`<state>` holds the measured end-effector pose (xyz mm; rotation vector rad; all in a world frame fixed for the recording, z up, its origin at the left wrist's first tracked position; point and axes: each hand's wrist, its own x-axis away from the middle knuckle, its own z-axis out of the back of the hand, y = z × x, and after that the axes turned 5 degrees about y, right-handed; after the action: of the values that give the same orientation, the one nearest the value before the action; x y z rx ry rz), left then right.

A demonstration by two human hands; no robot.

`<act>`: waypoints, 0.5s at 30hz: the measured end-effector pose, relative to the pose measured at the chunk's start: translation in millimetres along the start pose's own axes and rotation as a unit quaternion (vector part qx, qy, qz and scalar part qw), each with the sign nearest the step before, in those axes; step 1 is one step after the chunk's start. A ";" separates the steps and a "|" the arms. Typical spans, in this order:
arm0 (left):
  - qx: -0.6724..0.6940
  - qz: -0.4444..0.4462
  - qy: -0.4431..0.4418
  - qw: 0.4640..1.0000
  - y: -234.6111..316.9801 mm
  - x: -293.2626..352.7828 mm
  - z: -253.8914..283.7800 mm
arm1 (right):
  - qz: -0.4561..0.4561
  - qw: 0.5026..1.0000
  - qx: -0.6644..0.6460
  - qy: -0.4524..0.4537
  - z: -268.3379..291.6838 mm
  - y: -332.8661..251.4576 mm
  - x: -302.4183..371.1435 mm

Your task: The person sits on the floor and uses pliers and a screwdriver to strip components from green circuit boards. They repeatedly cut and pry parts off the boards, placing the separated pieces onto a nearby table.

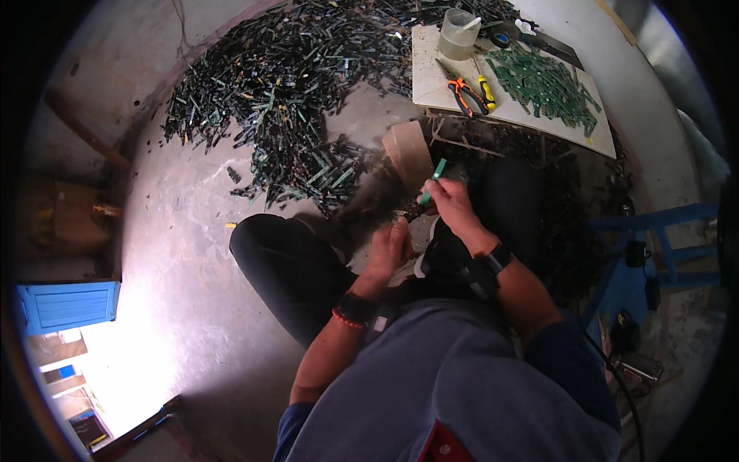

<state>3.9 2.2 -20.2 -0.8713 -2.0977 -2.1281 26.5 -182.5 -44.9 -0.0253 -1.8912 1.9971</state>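
Observation:
My right hand [454,208] is closed around a narrow green strip [439,169], which looks like a piece of circuit board and juts up past the fingers. Lower and to the left, my left hand [390,245] has its fingers curled and pressed together. Something small and dark shows by its fingertips, too blurred to name. Both hands are close together between my bent knees, in front of a brown cardboard-like piece [410,152] leaning on the floor.
A large heap of dark strips [300,85] covers the floor ahead. At the far right, a low board-topped table [428,85] bears green strips [546,83], orange-handled pliers [465,95], a yellow-handled screwdriver [486,92] and a clear container [459,42]. A blue chair [654,221] stands right.

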 end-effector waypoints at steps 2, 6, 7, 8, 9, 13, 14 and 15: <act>0.011 0.010 -0.007 1.000 3.0 2.6 -2.0 | -0.075 0.994 -0.083 0.013 6.3 -3.6 -4.1; 0.031 0.013 -0.027 0.999 6.4 4.9 -5.3 | -0.109 0.984 -0.140 0.000 12.8 -8.3 -4.4; 0.037 0.018 -0.027 0.999 3.3 5.7 -3.1 | -0.099 0.984 -0.146 -0.005 11.5 -10.7 -2.3; 0.058 0.039 -0.031 0.997 -1.5 6.1 -0.7 | -0.068 0.991 -0.117 -0.018 11.1 -13.0 0.0; 0.077 0.061 -0.034 0.995 -8.8 6.9 2.5 | -0.039 0.995 -0.090 -0.032 10.2 -13.9 3.0; 0.132 0.065 -0.094 0.985 -20.1 6.4 13.7 | 0.059 0.994 0.005 -0.094 5.5 -22.6 7.5; 0.124 0.081 -0.084 0.985 -19.6 7.0 12.4 | 0.053 0.992 0.014 -0.113 4.4 -23.9 9.5; 0.116 0.097 -0.075 0.986 -15.5 7.9 8.9 | 0.067 0.990 0.020 -0.121 3.4 -22.2 11.3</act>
<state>-5.7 14.8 -31.8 -1.1806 -2.1686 -1.7340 21.0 -182.2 -20.3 0.1082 -2.0439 2.2138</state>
